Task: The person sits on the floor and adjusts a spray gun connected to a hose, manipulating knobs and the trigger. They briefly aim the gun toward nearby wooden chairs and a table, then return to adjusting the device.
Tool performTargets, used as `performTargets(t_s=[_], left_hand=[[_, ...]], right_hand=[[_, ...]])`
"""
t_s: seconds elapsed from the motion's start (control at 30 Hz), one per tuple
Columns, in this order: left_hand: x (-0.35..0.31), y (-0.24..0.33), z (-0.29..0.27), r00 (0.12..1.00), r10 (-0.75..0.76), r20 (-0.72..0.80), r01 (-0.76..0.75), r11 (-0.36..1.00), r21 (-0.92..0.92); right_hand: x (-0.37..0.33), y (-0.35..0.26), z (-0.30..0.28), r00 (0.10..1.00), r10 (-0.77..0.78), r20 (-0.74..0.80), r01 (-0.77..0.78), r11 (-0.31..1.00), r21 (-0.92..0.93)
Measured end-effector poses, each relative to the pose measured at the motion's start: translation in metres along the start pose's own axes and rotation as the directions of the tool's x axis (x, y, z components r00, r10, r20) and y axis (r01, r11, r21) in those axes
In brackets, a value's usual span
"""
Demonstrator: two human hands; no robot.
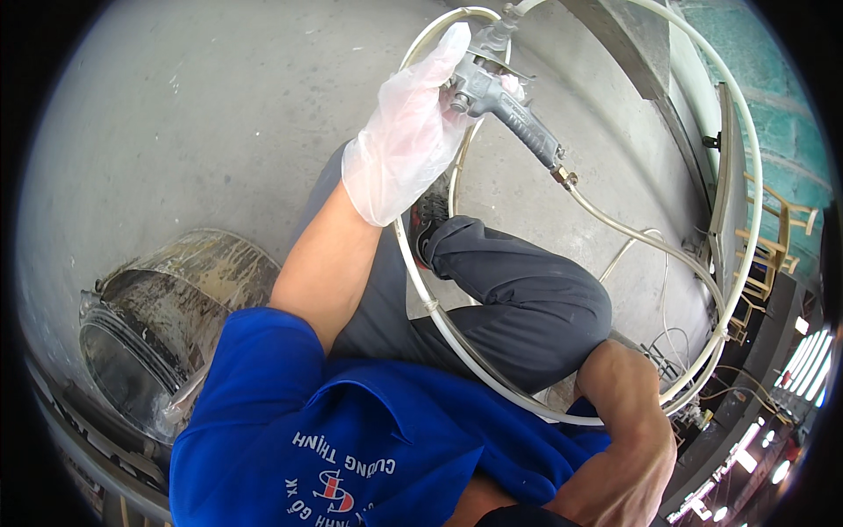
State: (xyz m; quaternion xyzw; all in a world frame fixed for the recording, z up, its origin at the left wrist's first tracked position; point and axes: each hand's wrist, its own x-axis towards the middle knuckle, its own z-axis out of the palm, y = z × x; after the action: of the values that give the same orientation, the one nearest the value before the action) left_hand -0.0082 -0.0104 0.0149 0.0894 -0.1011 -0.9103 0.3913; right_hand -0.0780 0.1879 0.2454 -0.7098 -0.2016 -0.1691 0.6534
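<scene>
A translucent plastic glove covers my left hand (408, 132), which is raised toward the top of the view. It is closed around the body of a grey metal spray gun (481, 86). The thumb lies along the near side, and a fingertip shows behind the gun. Its handle slants down to the right and ends in a brass fitting joined to a pale hose (606, 215). A thicker whitish hose (751, 167) loops widely around my bent knee. My bare right arm (628, 430) bends beside that knee; the fingers of that hand are hidden.
A stained, rounded metal container (171, 303) with a wide opening lies at the left on the grey floor (219, 105). Dark metal framing (729, 167) edges the right side. Beyond it are wooden frames (773, 233) and a teal wall (790, 123).
</scene>
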Motion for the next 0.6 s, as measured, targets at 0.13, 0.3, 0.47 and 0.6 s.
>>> performTargets(t_s=[0.13, 0.3, 0.47, 0.6], left_hand=[[0.001, 0.0, -0.003, 1.0, -0.024, 0.01, 0.024, 1.0, 0.006], [0.0, -0.004, -0.004, 1.0, -0.005, 0.005, 0.005, 1.0, 0.013], [0.002, -0.002, 0.0, 1.0, -0.011, -0.011, 0.011, 0.998, 0.056], [-0.001, 0.001, 0.006, 0.999, -0.047, 0.004, 0.046, 0.992, 0.12]], right_hand=[[0.002, 0.002, 0.005, 0.987, -0.079, -0.136, 0.067, 0.994, -0.092], [0.001, 0.0, 0.002, 0.989, -0.14, -0.05, 0.126, 0.968, -0.215], [0.003, 0.0, -0.004, 0.998, -0.052, 0.032, 0.055, 0.994, -0.095], [0.001, -0.001, -0.011, 0.985, -0.051, 0.165, 0.08, 0.981, -0.175]])
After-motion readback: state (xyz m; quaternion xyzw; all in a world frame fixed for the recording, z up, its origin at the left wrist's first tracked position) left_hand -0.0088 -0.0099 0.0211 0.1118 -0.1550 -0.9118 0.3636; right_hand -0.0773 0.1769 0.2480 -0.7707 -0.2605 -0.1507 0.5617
